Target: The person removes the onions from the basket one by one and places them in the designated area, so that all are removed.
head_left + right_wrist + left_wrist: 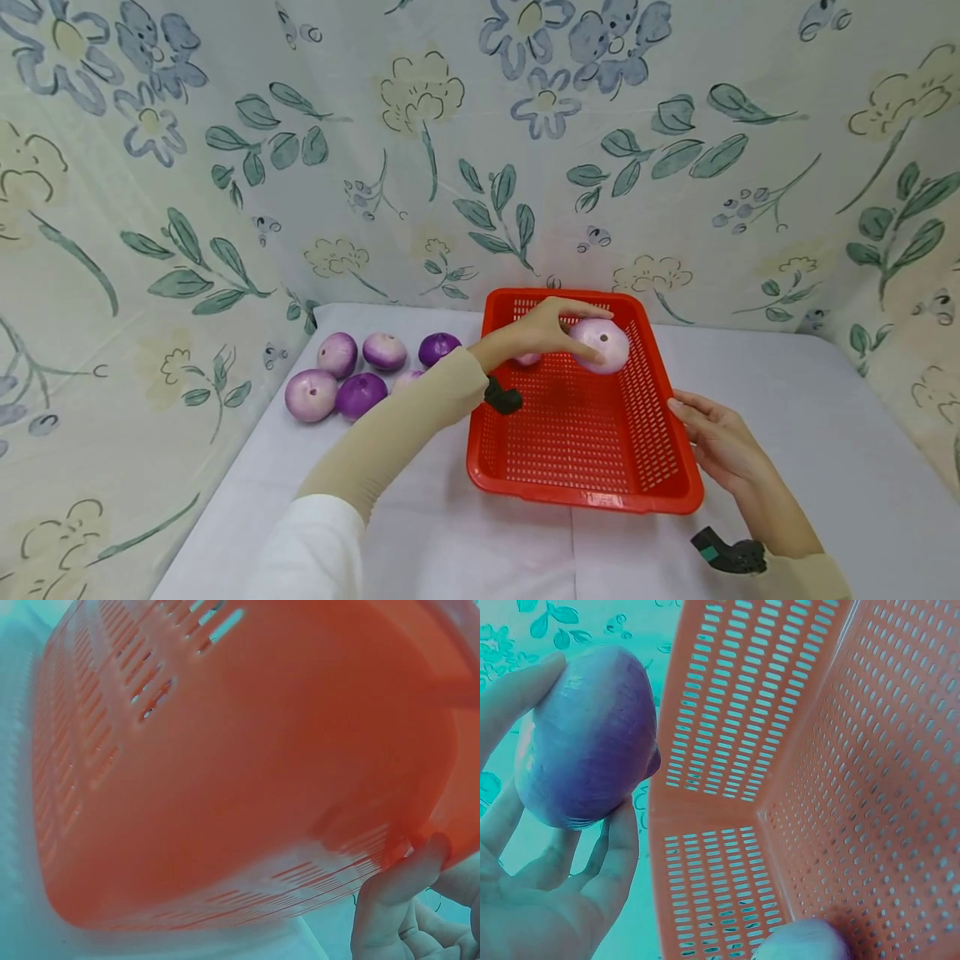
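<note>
White table (787,417) | left hand (542,331) grip: onion (600,344) over basket (585,492) | right hand (720,437) flat on rim | 2nd onion (528,359) half-hidden

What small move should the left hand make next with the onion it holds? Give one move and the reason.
Probably lower the onion to the basket floor and let go. The left hand grips it above the far end, beside another onion already inside, while the right hand rests against the basket's side.
</note>
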### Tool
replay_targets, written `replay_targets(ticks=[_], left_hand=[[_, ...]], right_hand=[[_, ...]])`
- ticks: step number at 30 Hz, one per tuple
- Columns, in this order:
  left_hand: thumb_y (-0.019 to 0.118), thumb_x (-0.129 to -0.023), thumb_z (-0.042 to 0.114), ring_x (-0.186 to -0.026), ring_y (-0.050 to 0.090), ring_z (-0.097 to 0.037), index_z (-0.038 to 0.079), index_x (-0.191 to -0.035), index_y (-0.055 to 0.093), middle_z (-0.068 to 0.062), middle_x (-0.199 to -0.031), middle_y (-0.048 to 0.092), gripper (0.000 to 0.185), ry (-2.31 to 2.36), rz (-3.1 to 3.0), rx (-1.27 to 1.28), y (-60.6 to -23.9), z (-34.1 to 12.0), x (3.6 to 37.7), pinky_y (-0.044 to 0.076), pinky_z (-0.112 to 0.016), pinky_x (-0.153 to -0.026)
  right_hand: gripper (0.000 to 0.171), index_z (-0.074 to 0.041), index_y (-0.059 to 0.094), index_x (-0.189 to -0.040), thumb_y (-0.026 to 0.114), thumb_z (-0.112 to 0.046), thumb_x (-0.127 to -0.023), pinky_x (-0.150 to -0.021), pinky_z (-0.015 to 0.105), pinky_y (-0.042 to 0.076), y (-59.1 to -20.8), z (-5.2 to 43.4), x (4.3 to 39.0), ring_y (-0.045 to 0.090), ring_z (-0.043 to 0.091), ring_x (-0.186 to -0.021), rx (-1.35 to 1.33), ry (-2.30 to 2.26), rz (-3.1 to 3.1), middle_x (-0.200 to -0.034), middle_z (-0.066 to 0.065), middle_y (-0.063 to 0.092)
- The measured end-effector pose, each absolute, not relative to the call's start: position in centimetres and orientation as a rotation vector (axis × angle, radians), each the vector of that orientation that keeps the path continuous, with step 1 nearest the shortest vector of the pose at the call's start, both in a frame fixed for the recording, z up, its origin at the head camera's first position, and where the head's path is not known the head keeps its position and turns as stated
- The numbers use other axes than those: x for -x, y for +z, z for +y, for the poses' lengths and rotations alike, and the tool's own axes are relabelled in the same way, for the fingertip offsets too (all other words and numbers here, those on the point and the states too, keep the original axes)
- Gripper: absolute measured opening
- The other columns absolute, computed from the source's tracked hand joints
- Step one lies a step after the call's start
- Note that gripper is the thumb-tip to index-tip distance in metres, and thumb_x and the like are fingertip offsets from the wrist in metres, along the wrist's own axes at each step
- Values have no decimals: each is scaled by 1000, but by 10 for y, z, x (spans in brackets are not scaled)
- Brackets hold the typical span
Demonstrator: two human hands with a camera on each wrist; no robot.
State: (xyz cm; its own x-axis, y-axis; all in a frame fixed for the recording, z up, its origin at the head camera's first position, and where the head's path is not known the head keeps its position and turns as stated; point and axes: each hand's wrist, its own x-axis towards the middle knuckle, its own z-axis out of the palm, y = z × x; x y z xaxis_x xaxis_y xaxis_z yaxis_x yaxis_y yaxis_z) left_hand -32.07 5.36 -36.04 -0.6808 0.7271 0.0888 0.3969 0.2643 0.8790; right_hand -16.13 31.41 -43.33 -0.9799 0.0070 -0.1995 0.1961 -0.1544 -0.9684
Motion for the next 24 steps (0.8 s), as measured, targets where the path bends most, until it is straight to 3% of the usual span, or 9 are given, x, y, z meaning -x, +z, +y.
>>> replay_targets(ticks=[5,17,24], left_hand=[[88,-77,31,-115,53,-11,31,-130,68,18,-124,62,56,1395,2229,-1015,-354,39,314,54,-29,-87],[88,-77,27,-106,59,-26,27,-131,67,11,-126,60,58,1466,2211,-957,-344,-1,295,58,-39,-80],[86,-79,23,-111,59,-25,27,-133,66,8,-132,58,58,1496,2178,-939,-344,-25,289,56,-35,-87]], right_hand=[[12,-26,61,-112,59,-21,-102,-77,28,58,-433,315,161,66,11,-90,-229,-2299,1939,-105,-6,69],[13,-26,60,-114,59,-21,-102,-78,29,58,-433,314,162,67,11,-90,-241,-2307,1922,-105,-7,69],[11,-27,61,-112,60,-21,-102,-78,28,58,-433,314,162,67,11,-90,-249,-2305,1927,-104,-8,69]])
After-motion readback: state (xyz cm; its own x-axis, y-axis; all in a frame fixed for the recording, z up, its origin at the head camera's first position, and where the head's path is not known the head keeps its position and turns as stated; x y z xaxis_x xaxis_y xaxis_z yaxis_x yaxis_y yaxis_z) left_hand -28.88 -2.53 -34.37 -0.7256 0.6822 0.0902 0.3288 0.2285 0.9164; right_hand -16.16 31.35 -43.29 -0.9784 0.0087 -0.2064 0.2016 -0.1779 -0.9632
